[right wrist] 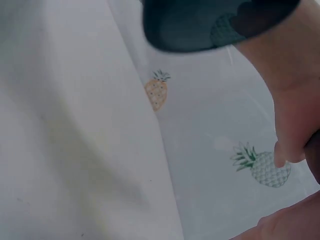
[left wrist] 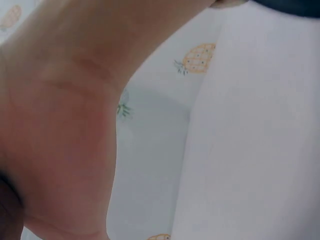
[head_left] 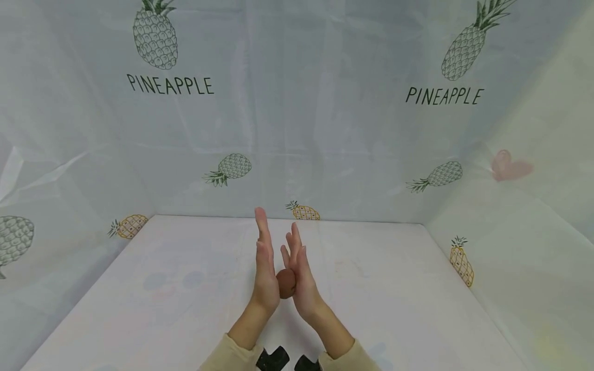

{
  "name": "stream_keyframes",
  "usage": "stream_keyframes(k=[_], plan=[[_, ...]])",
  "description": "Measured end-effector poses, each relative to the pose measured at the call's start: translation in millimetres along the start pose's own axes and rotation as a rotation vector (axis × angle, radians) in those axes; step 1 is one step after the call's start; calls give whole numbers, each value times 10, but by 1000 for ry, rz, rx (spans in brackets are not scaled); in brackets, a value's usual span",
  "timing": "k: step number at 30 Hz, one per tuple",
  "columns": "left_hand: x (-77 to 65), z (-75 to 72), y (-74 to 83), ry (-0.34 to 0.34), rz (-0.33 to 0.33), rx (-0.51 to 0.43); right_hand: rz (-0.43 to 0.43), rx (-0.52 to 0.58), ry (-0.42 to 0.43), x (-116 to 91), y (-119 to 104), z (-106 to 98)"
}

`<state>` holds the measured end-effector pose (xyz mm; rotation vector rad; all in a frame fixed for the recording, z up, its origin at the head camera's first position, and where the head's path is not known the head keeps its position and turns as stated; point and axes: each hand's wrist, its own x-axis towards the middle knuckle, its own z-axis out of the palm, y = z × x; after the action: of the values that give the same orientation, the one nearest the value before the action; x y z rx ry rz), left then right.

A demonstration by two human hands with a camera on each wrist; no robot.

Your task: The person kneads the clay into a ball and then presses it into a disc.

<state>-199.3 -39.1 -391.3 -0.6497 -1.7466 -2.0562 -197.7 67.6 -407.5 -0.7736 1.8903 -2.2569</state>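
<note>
Between my two palms sits a brown ball (head_left: 285,284), pressed from both sides above the white table. My left hand (head_left: 265,273) stands upright with its fingers straight, its palm against the ball's left side. On the other side, my right hand (head_left: 300,283) faces it with fingers extended and a little spread. The left wrist view shows the base of a palm beside a dark edge of the ball (left wrist: 10,212). At the right border of the right wrist view, part of the ball (right wrist: 314,155) shows between the hands. The ball's material cannot be told.
A white tabletop (head_left: 195,319) stretches under the hands. Pale sheeting printed with pineapples (head_left: 325,129) rises behind and at both sides. Black wrist mounts (head_left: 273,358) show near the sleeves (head_left: 232,355).
</note>
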Motion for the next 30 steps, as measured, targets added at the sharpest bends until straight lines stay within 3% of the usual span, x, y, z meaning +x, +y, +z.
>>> stream_keyframes(k=[9,17,23,26,30], plan=[[61,-123,-51,55,-56,102,-18,36,-25,4,-14,90],[68,-150,-101,40,-104,168,-71,20,12,-28,-73,128],[62,-133,-161,31,-132,201,-54,-8,27,-49,-96,121],[38,-92,-176,11,-140,213,-48,-36,48,-46,-120,106],[-21,-6,-170,-63,-172,163,-72,-27,77,-32,-170,67]])
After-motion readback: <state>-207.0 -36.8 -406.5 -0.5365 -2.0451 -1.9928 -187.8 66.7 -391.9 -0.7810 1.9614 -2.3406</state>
